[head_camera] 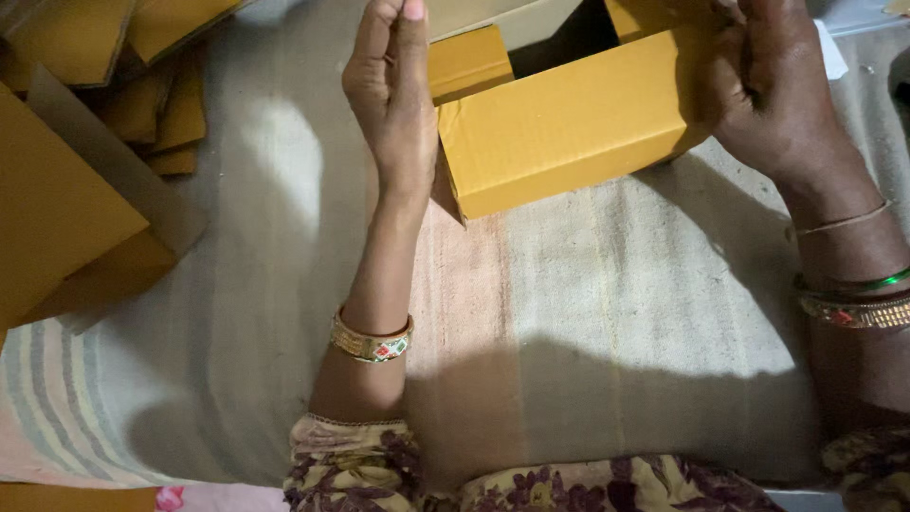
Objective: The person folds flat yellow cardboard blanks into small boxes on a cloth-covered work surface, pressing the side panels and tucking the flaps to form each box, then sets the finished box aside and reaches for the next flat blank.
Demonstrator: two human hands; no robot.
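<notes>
Your left hand [391,90] stood at the left end of the yellow cardboard box [569,128], fingers straight and pressed together, palm against the box's corner; it gripped nothing. Your right hand [773,85] was curled over the box's right end, fingers closed on that side wall. The box sat open-topped on the striped cloth mat [616,303], at the top centre of the view, one flap [466,59] raised beside your left hand. Flattened yellow cardboard sheets [66,190] lay stacked well apart at the left. Bangles [372,343] circled both wrists.
</notes>
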